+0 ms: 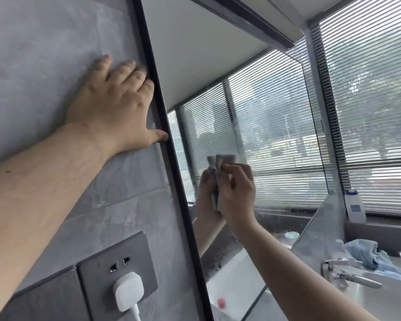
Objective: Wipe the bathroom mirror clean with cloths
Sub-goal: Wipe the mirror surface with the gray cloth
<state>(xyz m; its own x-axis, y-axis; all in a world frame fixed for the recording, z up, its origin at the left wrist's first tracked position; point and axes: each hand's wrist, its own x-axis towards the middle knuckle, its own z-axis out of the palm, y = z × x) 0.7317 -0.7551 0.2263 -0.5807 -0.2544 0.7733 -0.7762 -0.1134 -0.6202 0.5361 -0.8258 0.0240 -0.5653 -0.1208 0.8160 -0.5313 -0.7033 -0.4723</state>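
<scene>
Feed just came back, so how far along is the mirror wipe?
Done: no part plainly finished. In hand: the right hand holds a folded cloth on the mirror; the left hand rests flat on the wall. Left: haze above and right of the cloth, specks along the lower glass.

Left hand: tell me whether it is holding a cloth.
No, the left hand lies flat and bare on the grey wall tile beside the mirror frame; the right hand holds the cloth.
</scene>
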